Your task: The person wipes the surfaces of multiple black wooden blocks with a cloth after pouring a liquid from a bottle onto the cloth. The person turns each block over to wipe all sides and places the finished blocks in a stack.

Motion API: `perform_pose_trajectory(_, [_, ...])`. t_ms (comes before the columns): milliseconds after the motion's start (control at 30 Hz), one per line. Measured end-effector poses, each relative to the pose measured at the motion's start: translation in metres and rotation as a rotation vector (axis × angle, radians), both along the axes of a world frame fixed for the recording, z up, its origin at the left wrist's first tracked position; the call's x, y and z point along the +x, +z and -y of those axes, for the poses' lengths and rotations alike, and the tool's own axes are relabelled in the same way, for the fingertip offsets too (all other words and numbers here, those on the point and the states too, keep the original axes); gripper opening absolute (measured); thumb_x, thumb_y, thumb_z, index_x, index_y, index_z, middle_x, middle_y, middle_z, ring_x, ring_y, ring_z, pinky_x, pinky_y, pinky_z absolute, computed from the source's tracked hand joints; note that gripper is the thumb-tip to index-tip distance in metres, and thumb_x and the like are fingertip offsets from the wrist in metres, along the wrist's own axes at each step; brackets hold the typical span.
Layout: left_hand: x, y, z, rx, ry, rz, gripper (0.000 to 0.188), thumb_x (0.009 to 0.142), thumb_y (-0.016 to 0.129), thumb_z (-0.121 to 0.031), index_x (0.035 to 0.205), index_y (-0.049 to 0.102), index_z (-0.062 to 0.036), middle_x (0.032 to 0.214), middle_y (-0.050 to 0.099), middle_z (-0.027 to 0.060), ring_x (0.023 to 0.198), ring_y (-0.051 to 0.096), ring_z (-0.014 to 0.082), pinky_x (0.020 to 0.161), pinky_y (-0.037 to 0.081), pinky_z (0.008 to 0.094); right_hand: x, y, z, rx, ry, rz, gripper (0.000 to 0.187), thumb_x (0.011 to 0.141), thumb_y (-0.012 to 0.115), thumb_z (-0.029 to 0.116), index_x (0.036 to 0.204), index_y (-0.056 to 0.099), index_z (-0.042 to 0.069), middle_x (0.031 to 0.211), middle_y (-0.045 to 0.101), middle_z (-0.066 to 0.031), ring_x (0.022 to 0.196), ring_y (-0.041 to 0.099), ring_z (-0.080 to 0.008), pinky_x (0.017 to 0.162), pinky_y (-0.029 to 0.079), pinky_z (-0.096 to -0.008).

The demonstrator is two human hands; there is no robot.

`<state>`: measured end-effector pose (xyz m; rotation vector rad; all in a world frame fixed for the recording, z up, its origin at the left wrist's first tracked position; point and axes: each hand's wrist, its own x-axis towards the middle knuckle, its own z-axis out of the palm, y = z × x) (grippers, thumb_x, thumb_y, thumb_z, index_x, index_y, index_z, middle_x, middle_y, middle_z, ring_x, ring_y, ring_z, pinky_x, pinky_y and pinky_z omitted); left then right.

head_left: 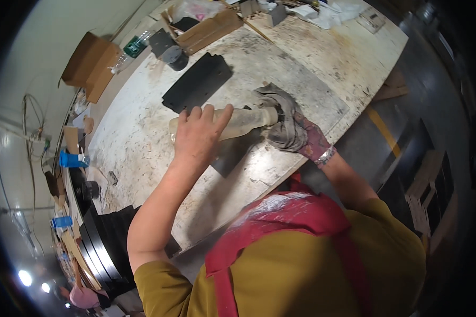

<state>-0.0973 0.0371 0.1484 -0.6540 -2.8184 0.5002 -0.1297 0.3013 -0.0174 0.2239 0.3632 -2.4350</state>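
Note:
My bare left hand (pixel 198 133) is wrapped round a cloudy, pale plastic bottle (pixel 244 122), which lies nearly level above the table with its neck to the right. At the bottle's mouth is a crumpled grey rag (pixel 286 131), gripped by my right hand (pixel 315 141) in a patterned, reddish-purple glove. The glove's fingers are partly hidden by the rag. Beneath the bottle, a dark flat plate (pixel 230 159) is partly covered by it and my left hand. Just beyond lies a black plate (pixel 198 82) with notched ends.
The stained white worktable (pixel 153 145) has its near edge against my red apron. A dark cup (pixel 175 58), a green-labelled bottle (pixel 136 45) and a cardboard box (pixel 209 33) stand at the back. Black panels (pixel 111 238) are stacked at the left; boards (pixel 426 195) lie low at the right.

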Motion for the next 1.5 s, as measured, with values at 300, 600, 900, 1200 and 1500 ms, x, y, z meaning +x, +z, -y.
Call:
perform_pose_trajectory(300, [-0.009, 0.006, 0.003, -0.001, 0.055, 0.022, 0.072, 0.066, 0.081, -0.025, 0.131, 0.051, -0.0260, 0.098, 0.055, 0.0039, 0.093, 0.055, 0.0224, 0.081, 0.043, 0.0387, 0.006, -0.007, -0.015, -0.149, -0.008, 0.016, 0.046, 0.099, 0.048, 0.020, 0.139, 0.039, 0.000, 0.137, 0.049, -0.0184, 0.123, 0.051, -0.0325, 0.106, 0.041, -0.0469])
perform_pose_trajectory(600, [-0.010, 0.009, 0.012, 0.107, 0.131, 0.029, 0.071, 0.066, 0.081, -0.026, 0.130, 0.052, -0.0245, 0.100, 0.056, 0.0039, 0.094, 0.056, 0.0227, 0.081, 0.043, 0.0389, 0.009, 0.007, -0.007, 0.025, 0.023, -0.121, 0.049, 0.097, 0.051, 0.021, 0.140, 0.039, 0.002, 0.138, 0.048, -0.0194, 0.123, 0.051, -0.0326, 0.107, 0.041, -0.0477])
perform_pose_trajectory(900, [0.014, -0.042, 0.025, 0.391, 0.071, 0.134, 0.069, 0.064, 0.080, -0.027, 0.128, 0.053, -0.0196, 0.108, 0.057, 0.0083, 0.102, 0.056, 0.0277, 0.083, 0.044, 0.0441, 0.003, 0.019, 0.004, 0.265, 0.136, -0.012, 0.045, 0.085, 0.066, 0.024, 0.125, 0.054, 0.006, 0.120, 0.060, -0.0119, 0.110, 0.059, -0.0256, 0.095, 0.050, -0.0379])
perform_pose_trajectory(1200, [0.035, -0.071, 0.109, 1.149, 0.312, -0.087, 0.069, 0.068, 0.079, -0.031, 0.126, 0.051, -0.0078, 0.112, 0.056, 0.0144, 0.103, 0.058, 0.0338, 0.090, 0.046, 0.0451, -0.009, 0.018, 0.022, 1.818, -0.105, -1.863, 0.041, 0.088, 0.061, 0.025, 0.122, 0.058, 0.001, 0.119, 0.064, -0.0111, 0.108, 0.060, -0.0222, 0.093, 0.047, -0.0365])
perform_pose_trajectory(1500, [-0.061, -0.112, 0.278, 1.221, 0.773, -0.699, 0.078, 0.072, 0.081, -0.033, 0.126, 0.041, 0.0054, 0.114, 0.058, 0.0227, 0.106, 0.057, 0.0339, 0.093, 0.045, 0.0391, -0.039, 0.005, -0.060, 0.115, -0.059, -0.361, 0.045, 0.097, 0.045, 0.029, 0.138, 0.047, 0.009, 0.142, 0.047, -0.0138, 0.128, 0.045, -0.0330, 0.107, 0.037, -0.0466])
